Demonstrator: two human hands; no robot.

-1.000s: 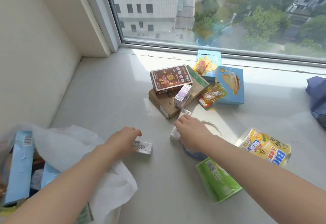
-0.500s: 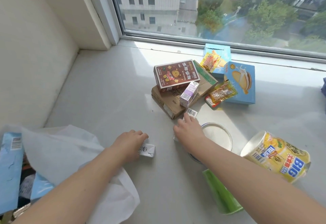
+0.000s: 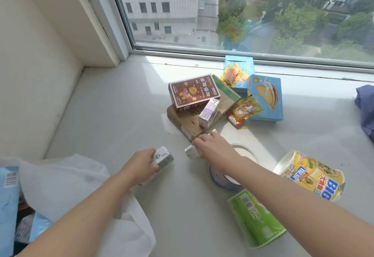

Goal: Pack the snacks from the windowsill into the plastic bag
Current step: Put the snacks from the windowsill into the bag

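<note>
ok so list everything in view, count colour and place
cardboard box: 1, brown, mid sill
bear box: 1, maroon, on cardboard box
purple carton: 1, purple, leaning on cardboard box
blue boxes: 2, blue, by window
sachets: 2, orange, against blue boxes
yellow tub: 1, yellow, on its side, right
green tub: 1, green, on its side, near edge
tin: 1, blue, beyond green tub
bag: 1, white, lower left, blue packs inside
cloth: 1, blue, right edge
white carton: 1, white, front sill, held
second white carton: 1, white, right of it
left hand: 1, grips white carton
right hand: 1, fingers on second white carton
</note>
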